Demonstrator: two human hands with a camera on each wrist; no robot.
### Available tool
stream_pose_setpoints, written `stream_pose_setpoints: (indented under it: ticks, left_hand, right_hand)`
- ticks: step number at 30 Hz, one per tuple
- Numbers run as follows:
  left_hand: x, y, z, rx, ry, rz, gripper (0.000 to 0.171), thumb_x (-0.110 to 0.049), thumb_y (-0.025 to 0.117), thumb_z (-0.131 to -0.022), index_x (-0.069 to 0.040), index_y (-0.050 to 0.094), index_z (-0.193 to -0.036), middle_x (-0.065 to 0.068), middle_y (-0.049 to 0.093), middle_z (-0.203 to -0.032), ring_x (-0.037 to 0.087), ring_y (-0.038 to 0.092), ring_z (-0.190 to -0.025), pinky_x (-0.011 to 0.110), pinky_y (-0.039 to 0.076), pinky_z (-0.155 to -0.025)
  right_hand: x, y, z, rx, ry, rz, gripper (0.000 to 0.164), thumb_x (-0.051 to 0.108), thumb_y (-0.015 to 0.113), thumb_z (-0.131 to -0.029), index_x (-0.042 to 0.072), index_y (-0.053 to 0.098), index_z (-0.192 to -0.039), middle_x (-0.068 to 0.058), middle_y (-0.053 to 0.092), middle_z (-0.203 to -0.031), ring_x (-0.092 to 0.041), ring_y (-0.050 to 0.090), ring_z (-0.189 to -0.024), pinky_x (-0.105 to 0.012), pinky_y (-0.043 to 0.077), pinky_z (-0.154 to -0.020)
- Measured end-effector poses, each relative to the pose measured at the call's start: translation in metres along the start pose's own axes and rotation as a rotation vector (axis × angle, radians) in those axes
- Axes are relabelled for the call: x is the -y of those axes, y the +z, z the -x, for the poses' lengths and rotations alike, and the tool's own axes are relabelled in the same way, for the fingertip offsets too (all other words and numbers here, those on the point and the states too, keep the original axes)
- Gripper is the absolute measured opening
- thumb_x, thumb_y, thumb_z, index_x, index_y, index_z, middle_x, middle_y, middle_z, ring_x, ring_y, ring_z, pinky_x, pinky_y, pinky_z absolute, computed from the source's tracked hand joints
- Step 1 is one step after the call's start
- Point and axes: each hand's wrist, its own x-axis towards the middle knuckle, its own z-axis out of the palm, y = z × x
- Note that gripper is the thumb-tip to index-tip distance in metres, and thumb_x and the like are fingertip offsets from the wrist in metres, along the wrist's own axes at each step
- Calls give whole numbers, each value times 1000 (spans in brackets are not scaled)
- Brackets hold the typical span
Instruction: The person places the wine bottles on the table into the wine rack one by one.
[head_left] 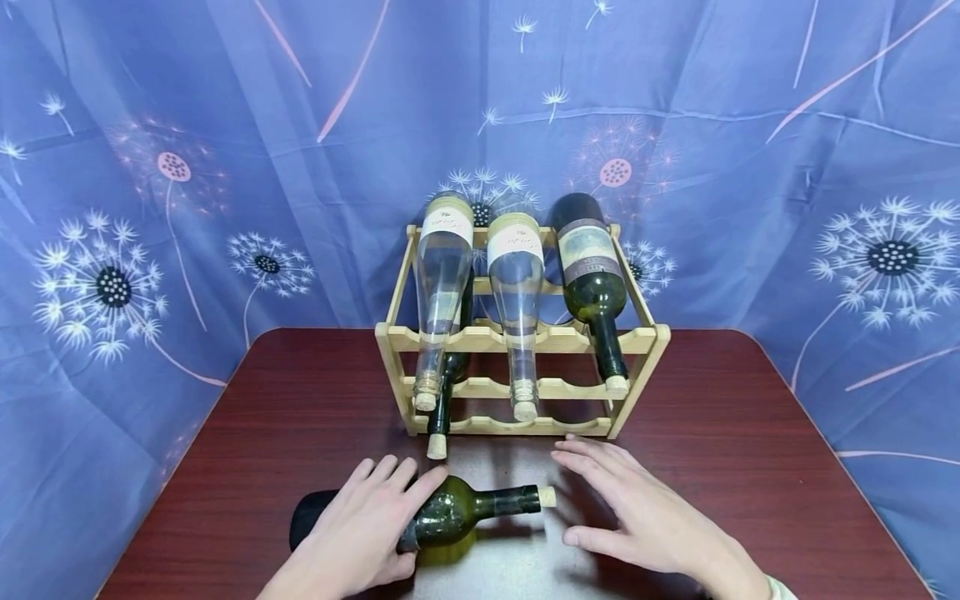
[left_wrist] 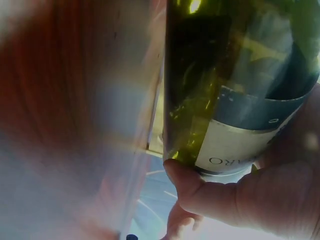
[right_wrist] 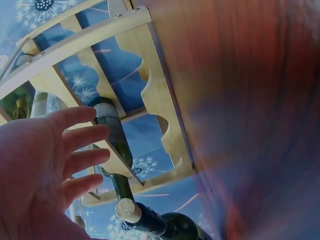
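A dark green wine bottle [head_left: 450,508] lies on its side at the front of the table, its corked neck pointing right. My left hand [head_left: 375,521] grips it around the body from above, thumb on the near side. The left wrist view shows the bottle's label [left_wrist: 232,145] close to the thumb [left_wrist: 205,192]. To the right of the cork [head_left: 547,497], my right hand [head_left: 637,508] is held with fingers spread and nothing in it. In the right wrist view, that hand [right_wrist: 55,155] overlaps the rack, and the corked bottle neck [right_wrist: 150,220] shows below.
Behind the hands stands a wooden wine rack [head_left: 517,429]. Two clear bottles [head_left: 442,275] and a dark bottle [head_left: 592,292] lie on its top tier, necks forward. Another dark bottle [head_left: 441,408] sits lower at the left, its cork jutting out. Blue patterned cloth [head_left: 337,167] surrounds the reddish table [head_left: 712,392].
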Motion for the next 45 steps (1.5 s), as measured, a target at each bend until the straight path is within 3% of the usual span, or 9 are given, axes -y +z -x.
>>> stream_pose_setpoints:
  ticks: [10,18,31,38,45]
  left_hand:
    - [-11,-1,-13,56,27,6,98,-49,84,-53,-26,42,-139,1,56,-111,25,49,-94,42,39,-73]
    - [-19,-2,-22,69,39,-1,99,-51,84,-54,-28,40,-139,3,57,-112,30,52,-97,43,39,-74]
    - [-32,-5,-36,69,56,12,95,-50,85,-52,-27,43,-134,-1,51,-100,23,54,-91,41,41,-74]
    - [-36,-2,-36,69,79,1,95,-52,83,-53,-25,43,-134,-1,52,-101,20,53,-92,40,44,-74]
    - [-41,-5,-40,144,92,30,97,-54,82,-58,-25,40,-141,-1,54,-114,21,51,-103,43,45,-86]
  right_hand:
    - [14,1,-6,69,23,37,79,60,63,-83,25,35,-148,8,35,-148,-11,35,-133,-39,37,-102]
    - [24,5,-17,155,23,6,73,65,54,-86,26,38,-146,15,39,-142,-6,39,-129,-39,41,-100]
    - [32,17,-21,127,-66,86,58,58,51,-92,23,48,-137,13,52,-127,-6,52,-114,-36,47,-90]
    - [35,22,-21,80,-117,133,52,51,61,-89,20,55,-130,13,56,-112,-6,57,-100,-34,48,-79]
    - [40,20,-19,137,-79,153,49,52,56,-92,19,56,-128,11,59,-107,-11,60,-91,-35,50,-77]
